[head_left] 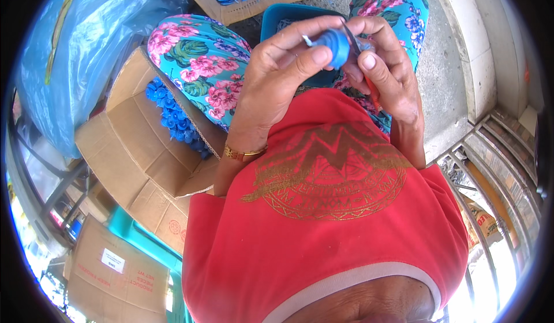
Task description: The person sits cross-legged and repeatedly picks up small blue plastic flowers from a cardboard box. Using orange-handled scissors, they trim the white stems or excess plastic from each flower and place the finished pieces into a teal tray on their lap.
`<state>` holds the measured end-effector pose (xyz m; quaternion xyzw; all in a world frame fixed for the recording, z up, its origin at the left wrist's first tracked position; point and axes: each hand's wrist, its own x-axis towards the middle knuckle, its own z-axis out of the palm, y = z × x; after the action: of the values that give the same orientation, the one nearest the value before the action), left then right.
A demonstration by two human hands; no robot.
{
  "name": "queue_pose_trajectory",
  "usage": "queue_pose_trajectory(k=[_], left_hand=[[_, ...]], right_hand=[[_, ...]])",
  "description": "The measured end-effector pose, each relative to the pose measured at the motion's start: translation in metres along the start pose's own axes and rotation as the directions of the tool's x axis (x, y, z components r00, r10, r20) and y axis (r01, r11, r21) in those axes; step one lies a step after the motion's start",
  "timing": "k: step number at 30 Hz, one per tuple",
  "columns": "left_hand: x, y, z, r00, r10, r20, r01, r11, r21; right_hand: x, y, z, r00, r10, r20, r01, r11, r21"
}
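My left hand (pixel 283 63) pinches a round, stepped blue plastic piece (pixel 334 47), cap-like, between thumb and fingers. A thin white bit sticks out at its left side. My right hand (pixel 385 63) is closed around a small cutting tool (pixel 350 37) with a dark pointed blade and a red handle. That blade lies against or very close to the right side of the blue piece; I cannot tell whether it touches. Fingers hide part of the tool, so whether it is a knife or scissors is unclear. Both hands are raised above my lap, close together.
Beneath my hands, between my knees, sits a teal basin (pixel 277 20). An open cardboard box (pixel 135 135) at my left holds several blue pieces (pixel 173 115); another cardboard tray (pixel 254 8) ahead holds more. Blue plastic sheeting (pixel 86 46) lies far left, metal railing (pixel 485 207) at right.
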<state>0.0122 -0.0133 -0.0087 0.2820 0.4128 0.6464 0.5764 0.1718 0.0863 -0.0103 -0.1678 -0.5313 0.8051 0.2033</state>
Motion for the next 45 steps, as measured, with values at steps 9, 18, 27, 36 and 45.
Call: queue_pose_trajectory(k=[9,18,27,36,45], left_hand=[[0.006,0.003,0.005,0.995,0.036,-0.089,-0.038,0.999,-0.031],[0.002,0.005,0.011,0.995,-0.024,-0.092,0.007,0.984,-0.180],[0.002,0.003,0.010,0.995,-0.004,-0.104,-0.015,0.984,-0.176],[0.000,0.006,0.007,0.997,0.000,-0.084,-0.004,0.999,-0.047],[0.000,0.004,0.010,0.999,-0.005,-0.049,-0.001,0.992,-0.127]], right_hand=[[-0.005,0.000,0.026,0.936,-0.331,-0.119,0.153,0.687,-0.710],[0.006,0.007,0.027,0.847,-0.531,-0.008,0.285,0.467,-0.837],[0.002,-0.001,0.026,0.921,-0.389,-0.037,0.244,0.648,-0.721],[0.002,0.002,0.026,0.921,-0.384,-0.071,0.240,0.699,-0.674],[-0.002,-0.008,0.025,0.977,-0.193,-0.089,0.134,0.883,-0.449]])
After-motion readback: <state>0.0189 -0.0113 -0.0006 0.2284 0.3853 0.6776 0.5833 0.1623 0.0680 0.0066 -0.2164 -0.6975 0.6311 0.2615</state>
